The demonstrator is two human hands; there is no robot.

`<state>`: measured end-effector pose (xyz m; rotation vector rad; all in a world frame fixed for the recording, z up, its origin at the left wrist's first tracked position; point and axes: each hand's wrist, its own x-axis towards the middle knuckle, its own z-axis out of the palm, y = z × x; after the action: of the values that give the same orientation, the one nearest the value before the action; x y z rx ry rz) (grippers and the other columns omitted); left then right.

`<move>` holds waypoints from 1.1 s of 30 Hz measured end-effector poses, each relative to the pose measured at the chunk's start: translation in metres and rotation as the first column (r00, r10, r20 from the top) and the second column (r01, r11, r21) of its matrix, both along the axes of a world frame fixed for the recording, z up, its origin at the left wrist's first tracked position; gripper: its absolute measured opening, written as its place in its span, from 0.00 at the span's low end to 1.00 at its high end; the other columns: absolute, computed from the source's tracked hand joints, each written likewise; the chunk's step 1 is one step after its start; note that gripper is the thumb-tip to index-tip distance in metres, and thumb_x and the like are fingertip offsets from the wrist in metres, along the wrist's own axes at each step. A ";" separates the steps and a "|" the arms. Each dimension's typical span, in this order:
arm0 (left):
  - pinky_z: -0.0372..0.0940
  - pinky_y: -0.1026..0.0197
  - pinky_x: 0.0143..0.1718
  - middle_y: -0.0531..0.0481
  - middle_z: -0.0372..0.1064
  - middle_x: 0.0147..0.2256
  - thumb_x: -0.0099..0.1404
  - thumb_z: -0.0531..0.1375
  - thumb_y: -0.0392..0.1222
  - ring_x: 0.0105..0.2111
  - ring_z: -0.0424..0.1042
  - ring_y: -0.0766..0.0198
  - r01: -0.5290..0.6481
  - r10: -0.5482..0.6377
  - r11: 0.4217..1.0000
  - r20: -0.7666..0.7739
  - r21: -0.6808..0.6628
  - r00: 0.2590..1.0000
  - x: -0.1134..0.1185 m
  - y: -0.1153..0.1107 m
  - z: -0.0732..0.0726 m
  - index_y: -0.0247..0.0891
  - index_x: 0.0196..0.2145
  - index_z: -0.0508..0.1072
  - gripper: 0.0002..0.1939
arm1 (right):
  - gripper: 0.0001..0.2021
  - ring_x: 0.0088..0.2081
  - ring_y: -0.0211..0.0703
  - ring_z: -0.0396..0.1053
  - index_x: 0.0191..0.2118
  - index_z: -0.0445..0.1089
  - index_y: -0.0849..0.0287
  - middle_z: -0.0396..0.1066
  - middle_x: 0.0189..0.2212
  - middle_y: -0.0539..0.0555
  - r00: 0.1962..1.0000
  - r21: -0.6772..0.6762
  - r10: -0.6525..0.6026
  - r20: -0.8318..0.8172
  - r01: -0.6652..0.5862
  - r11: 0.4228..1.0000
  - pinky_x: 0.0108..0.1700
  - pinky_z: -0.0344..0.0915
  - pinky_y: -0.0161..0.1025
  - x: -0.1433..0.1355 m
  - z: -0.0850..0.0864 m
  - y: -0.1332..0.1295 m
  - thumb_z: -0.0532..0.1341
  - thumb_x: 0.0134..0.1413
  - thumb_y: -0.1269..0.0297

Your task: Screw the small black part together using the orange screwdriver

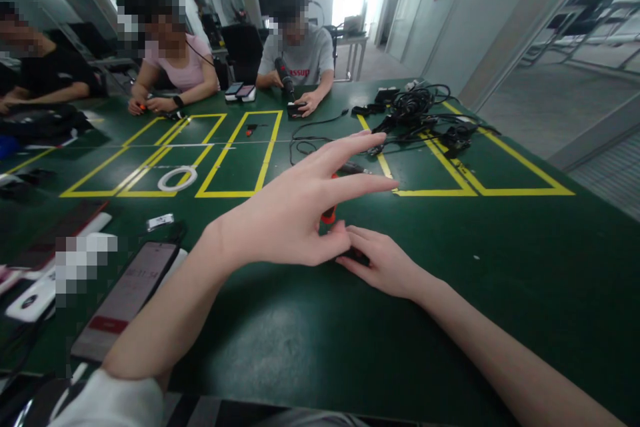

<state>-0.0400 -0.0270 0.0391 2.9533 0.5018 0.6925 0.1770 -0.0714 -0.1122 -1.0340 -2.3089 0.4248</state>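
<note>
My left hand point(285, 213) is over the table in the middle, its long fingers stretched out and spread, the thumb bent down close to my right fingertips. Between its thumb and fingers shows part of an upright orange-red and black handle point(329, 215). Most of that handle is hidden, so I cannot tell its exact kind or how firmly it is touched. My right hand point(387, 263) rests low on the table, fingers closed around a small black object point(359, 255), which they mostly cover.
A phone point(133, 293) and a white power bank point(45, 290) lie at left, near a white tape ring point(177, 178). Tangled black cables point(415, 107) are piled at back right. Across the green table point(525, 267), one person point(295, 53) holds a power screwdriver point(284, 77); others sit left.
</note>
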 end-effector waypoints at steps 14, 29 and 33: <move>0.73 0.64 0.37 0.42 0.80 0.48 0.68 0.60 0.38 0.43 0.81 0.59 -0.064 0.064 0.998 0.035 -0.003 0.997 -0.003 0.004 0.003 0.38 0.55 0.76 0.18 | 0.15 0.46 0.53 0.77 0.56 0.70 0.62 0.77 0.47 0.63 1.000 0.014 -0.002 0.016 0.001 1.000 0.49 0.76 0.49 -0.002 -0.001 0.003 0.63 0.67 0.67; 0.67 0.64 0.28 0.48 0.81 0.32 0.69 0.64 0.57 0.29 0.80 0.61 -0.173 0.142 0.951 0.135 0.257 0.981 0.003 0.016 -0.014 0.38 0.47 0.79 0.20 | 0.15 0.48 0.54 0.78 0.56 0.71 0.62 0.78 0.48 0.63 0.999 0.004 -0.037 0.039 0.036 0.999 0.49 0.76 0.49 -0.002 0.001 0.001 0.64 0.66 0.66; 0.72 0.60 0.36 0.44 0.82 0.39 0.71 0.61 0.46 0.39 0.82 0.55 -0.169 0.149 0.966 0.112 0.195 0.982 0.001 0.011 -0.009 0.38 0.52 0.78 0.16 | 0.14 0.46 0.53 0.78 0.55 0.70 0.61 0.77 0.47 0.62 0.999 0.003 -0.025 0.035 0.025 1.000 0.48 0.76 0.47 -0.002 0.000 0.001 0.64 0.67 0.66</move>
<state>-0.0389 -0.0156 0.0304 3.0708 0.7062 0.9531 0.1749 -0.0703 -0.1121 -1.0760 -2.3247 0.3961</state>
